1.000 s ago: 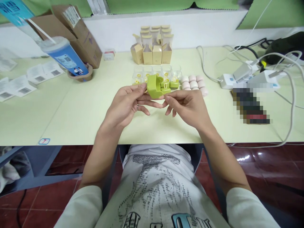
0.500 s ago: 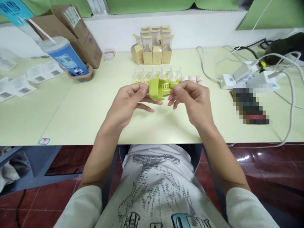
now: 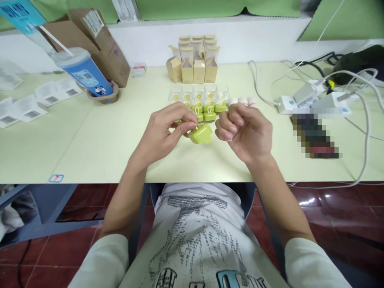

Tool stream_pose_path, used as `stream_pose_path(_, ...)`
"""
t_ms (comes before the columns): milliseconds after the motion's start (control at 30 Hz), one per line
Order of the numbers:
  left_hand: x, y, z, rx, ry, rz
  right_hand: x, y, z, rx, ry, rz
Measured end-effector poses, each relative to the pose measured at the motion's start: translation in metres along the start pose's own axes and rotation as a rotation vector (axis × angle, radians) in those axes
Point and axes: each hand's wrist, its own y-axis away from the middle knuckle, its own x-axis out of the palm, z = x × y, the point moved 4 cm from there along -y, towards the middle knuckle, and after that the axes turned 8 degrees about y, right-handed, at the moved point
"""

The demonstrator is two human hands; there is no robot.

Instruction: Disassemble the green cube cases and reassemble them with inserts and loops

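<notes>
My left hand (image 3: 171, 128) pinches a small lime-green plastic cover (image 3: 201, 134) by a pale loop at its top. The cover hangs tilted above the table, with a notched lower edge. Just to its right, apart from it, my right hand (image 3: 244, 130) is raised with its fingers curled in. What those fingers hold, if anything, is hidden. Behind both hands stand several green pieces with pale loops (image 3: 209, 116), partly covered by my left hand. Clear plastic cups with yellow marks (image 3: 198, 93) line up behind these, and several small white rounded pieces (image 3: 242, 101) lie beyond my right hand.
Open small cardboard boxes (image 3: 199, 71) stand against the wall. At the left are a blue cup (image 3: 87, 76), a large carton (image 3: 112, 56) and white labelled packets (image 3: 49, 96). Power strips (image 3: 318, 100), cables and a pixelated object (image 3: 316, 136) occupy the right.
The green cover has turned over and come lower and closer in my left hand. My right hand has drawn slightly away to the right, its fingers now curled inward.
</notes>
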Motion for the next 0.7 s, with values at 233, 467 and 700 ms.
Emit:
stream_pose_path(233,0.001,-0.002,0.008,0.027,0.183,-0.061,0.012,0.013,-0.008,-0.008,0.399,0.090)
stream_pose_path(467,-0.002,-0.007,0.018,-0.037,0.530,-0.221,0.001,0.011,-0.002,-0.118,0.506,0.009)
stream_pose_path(700,-0.014,-0.006,0.006,-0.220,0.929,-0.411,-0.036,0.004,0.007,-0.248,0.701,-0.136)
